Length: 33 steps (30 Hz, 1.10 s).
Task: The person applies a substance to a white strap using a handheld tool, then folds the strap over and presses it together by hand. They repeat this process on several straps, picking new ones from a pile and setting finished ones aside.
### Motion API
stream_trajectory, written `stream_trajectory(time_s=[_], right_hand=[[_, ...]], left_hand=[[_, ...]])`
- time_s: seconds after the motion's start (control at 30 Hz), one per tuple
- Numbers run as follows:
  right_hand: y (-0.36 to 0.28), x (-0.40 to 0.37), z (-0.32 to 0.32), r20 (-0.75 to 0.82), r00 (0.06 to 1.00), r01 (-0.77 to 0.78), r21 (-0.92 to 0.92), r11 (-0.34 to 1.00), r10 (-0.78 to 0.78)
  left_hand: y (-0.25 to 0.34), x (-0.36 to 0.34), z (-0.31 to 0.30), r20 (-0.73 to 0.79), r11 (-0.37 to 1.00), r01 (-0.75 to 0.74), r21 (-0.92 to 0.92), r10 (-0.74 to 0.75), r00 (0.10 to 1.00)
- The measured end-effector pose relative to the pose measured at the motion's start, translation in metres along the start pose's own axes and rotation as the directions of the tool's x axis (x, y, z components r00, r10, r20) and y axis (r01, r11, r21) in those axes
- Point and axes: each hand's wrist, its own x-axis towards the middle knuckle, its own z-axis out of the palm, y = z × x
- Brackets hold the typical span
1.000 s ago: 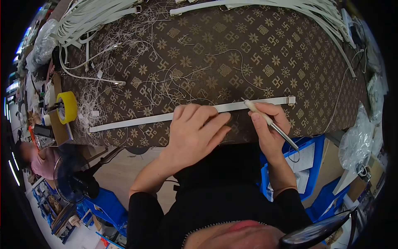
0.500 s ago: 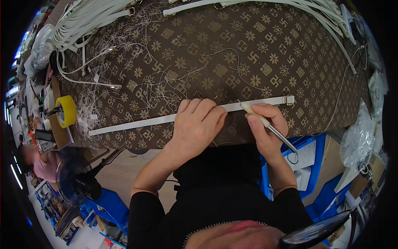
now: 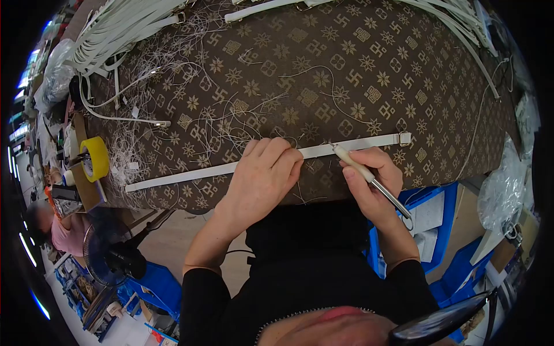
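A white belt [image 3: 184, 176] with a metal buckle [image 3: 404, 138] at its right end lies across the brown patterned cloth [image 3: 323, 52]. My left hand [image 3: 262, 173] rests on the belt's middle, its fingers bent together and pressing on the strap. In my right hand [image 3: 374, 179] is a pen-like tool [image 3: 359, 168] with a cream handle and a metal rear end, held in a pinch. The tool's tip is at the belt's lower edge, right of my left hand. Loose white threads [image 3: 231, 124] lie just above the belt.
Bundles of white straps [image 3: 124, 29] lie at the back left, with more at the back right. Yellow tape [image 3: 95, 158] stands at the left edge near a fan [image 3: 115, 254]. Blue bins [image 3: 441, 230] are below the table. Another person [image 3: 68, 233] is at the far left.
My left hand has slid left along the belt, uncovering more of it beside the tool. The tool's tip has shifted slightly left.
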Motion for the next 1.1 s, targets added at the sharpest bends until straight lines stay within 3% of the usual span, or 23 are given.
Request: stream_trajectory(time_s=[0.23, 0.33, 0.4, 0.53, 0.6, 0.73, 1.1], right_hand=[[-0.001, -0.003, -0.002, 0.038, 0.998, 0.056, -0.072, 0.996, -0.054], [-0.001, -0.005, -0.002, -0.015, 1.000, -0.001, 0.009, 1.000, 0.001], [0.000, -0.004, -0.007, 0.089, 0.994, 0.069, -0.059, 0.996, -0.064], [-0.001, -0.005, -0.006, 0.086, 0.995, 0.047, -0.056, 0.997, -0.042], [-0.001, -0.006, -0.002, -0.013, 1.000, -0.007, 0.012, 1.000, 0.007], [-0.002, -0.004, -0.002, -0.025, 1.000, -0.006, 0.009, 1.000, 0.006], [-0.013, 0.001, 0.004, 0.121, 0.983, 0.162, -0.203, 0.966, -0.139]], left_hand=[[0.009, 0.007, 0.003, -0.029, 0.994, 0.092, -0.060, -0.094, 0.995], [0.009, 0.008, 0.010, -0.039, 0.997, 0.074, 0.031, -0.072, 0.997], [0.009, 0.009, 0.013, -0.074, 0.999, 0.027, 0.037, -0.024, 0.997], [0.007, 0.006, 0.014, -0.084, 0.997, -0.028, 0.072, 0.034, 0.996], [0.007, 0.005, 0.017, -0.137, 0.995, -0.058, 0.082, 0.069, 0.988], [0.005, 0.002, 0.015, -0.139, 0.998, -0.048, 0.039, 0.053, 0.989], [0.001, -0.001, 0.007, -0.076, 0.998, -0.056, -0.006, 0.055, 0.996]])
